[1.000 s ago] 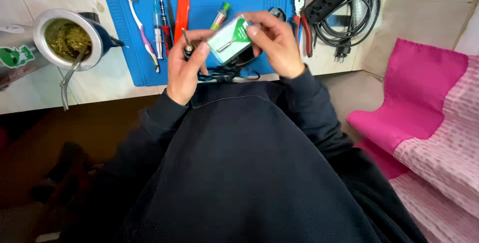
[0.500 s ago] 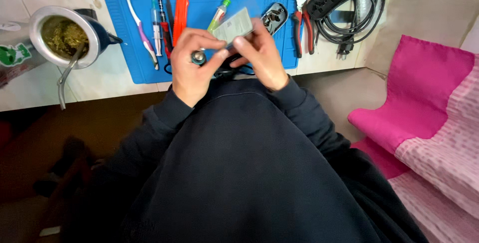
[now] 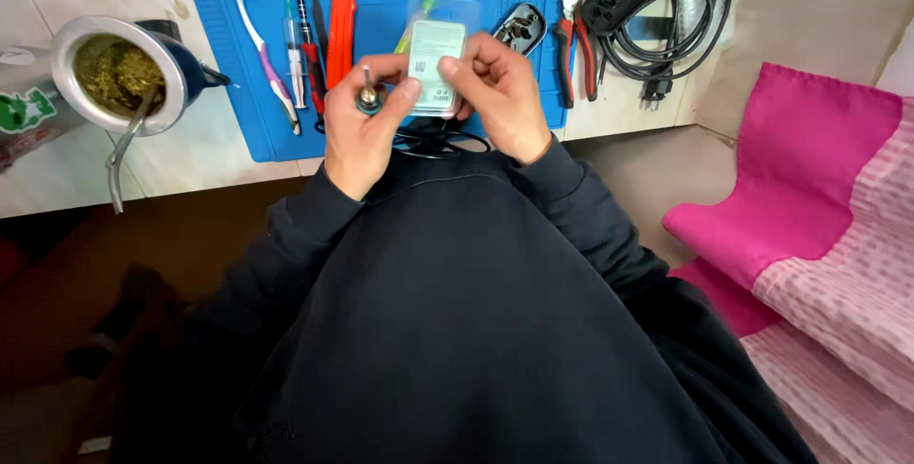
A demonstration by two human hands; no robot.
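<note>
Clear flat packet with pale card inside held upright above near edge of blue mat, between both hands. Left hand grip pinching packet's left edge, small metal-tipped tool tucked in same fingers. Right hand grip pinching packet's right side. Orange knife, pliers on mat; desk underneath.

Counter: white tiles, lying under a blue mat.
Floor: grey-beige, showing beside the counter.
Seat: pink cushion sitting at right.
Light: falling evenly, soft.
</note>
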